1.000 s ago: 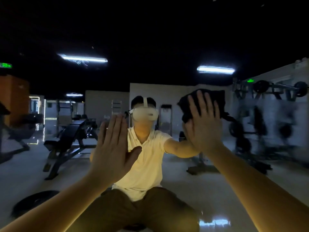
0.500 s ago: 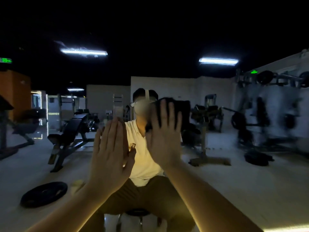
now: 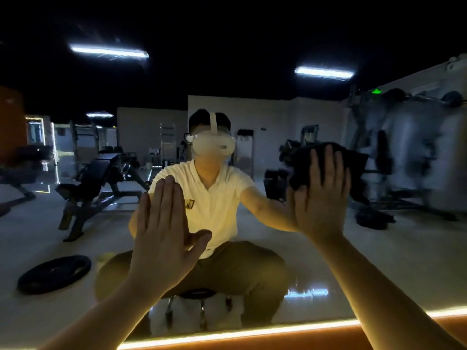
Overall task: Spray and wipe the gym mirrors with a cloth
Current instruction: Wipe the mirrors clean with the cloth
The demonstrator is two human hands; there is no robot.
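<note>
Grip: right hand (image 3: 321, 195) flat, fingers straight, pressing crumpled black cloth (image 3: 300, 162) at 2 o'clock | left hand (image 3: 164, 238) flat, empty, on glass at 7 o'clock | large wall mirror (image 3: 379, 261): hazy smears (image 3: 417, 152) at 3 o'clock; wiping probably midway, right side left to do.

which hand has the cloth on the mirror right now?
The right hand: its straight fingers press the dark cloth against the mirror. The left hand is bare, fingers straight, no cloth.
</note>
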